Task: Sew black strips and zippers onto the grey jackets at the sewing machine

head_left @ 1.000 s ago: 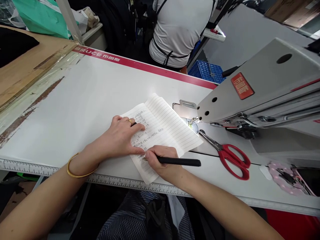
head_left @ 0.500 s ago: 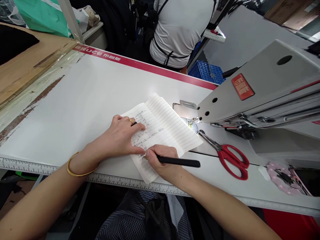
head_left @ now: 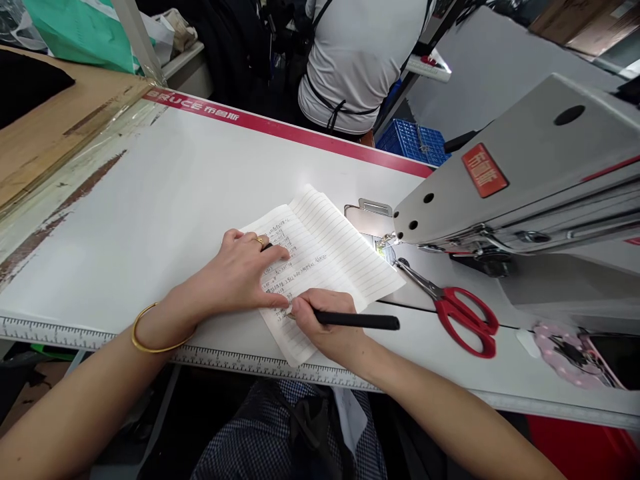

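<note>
A sheet of lined paper [head_left: 345,253], creased down the middle, lies on the white sewing table; rows of handwriting fill part of its left half. My left hand [head_left: 245,270] rests on that left half, thumb and index finger spread apart, a ring and a bracelet on it. A small dark piece shows beside its index finger; I cannot make out what it is. In my right hand [head_left: 327,323] is a black pen [head_left: 360,321], gripped with fingers closed. The pen's tip meets the lower left part of the paper, close to my left thumb, and is mostly hidden by the fingers.
To the right stands a sewing machine [head_left: 520,153], with red-handled scissors [head_left: 467,320] in front of it. A pink dotted round item [head_left: 565,350] and a phone [head_left: 617,357] lie farther right. A ruler strip [head_left: 215,360] edges the table. Beyond it sits a person [head_left: 360,60], back turned.
Both hands, the pen and the paper keep almost the same places. The whole view has shifted very slightly.
</note>
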Demonstrator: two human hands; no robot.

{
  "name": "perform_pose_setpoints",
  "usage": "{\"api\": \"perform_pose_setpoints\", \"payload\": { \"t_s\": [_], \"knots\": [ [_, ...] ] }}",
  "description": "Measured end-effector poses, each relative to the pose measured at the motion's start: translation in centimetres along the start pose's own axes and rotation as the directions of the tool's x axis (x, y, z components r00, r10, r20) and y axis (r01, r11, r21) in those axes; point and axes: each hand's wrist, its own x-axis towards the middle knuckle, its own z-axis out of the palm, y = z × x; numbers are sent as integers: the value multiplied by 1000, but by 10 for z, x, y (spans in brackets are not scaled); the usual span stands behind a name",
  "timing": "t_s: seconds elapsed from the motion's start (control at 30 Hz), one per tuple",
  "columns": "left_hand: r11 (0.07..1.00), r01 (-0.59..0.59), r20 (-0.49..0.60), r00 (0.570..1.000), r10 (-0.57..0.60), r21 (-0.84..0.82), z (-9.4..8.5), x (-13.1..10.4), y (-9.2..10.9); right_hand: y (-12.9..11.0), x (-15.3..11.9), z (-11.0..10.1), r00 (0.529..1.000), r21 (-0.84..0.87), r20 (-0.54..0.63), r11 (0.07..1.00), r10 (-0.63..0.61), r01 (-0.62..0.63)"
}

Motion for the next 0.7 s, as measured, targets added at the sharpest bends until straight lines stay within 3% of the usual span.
{"api": "perform_pose_setpoints", "payload": {
  "t_s": [0.27,0.53,0.7],
  "knots": [
    [1000,-9,-6,1000,9,11,-2,-1,3,1,2,-5,998,17,26,998,65,-65],
    [993,91,-26,996,-90,70,1,4,11,2,2,-5,996,13,0,996,90,-90],
    [995,87,-31,996,-85,55,2,4,10,3,3,-6,999,-11,1,998,54,-54]
  ]
}}
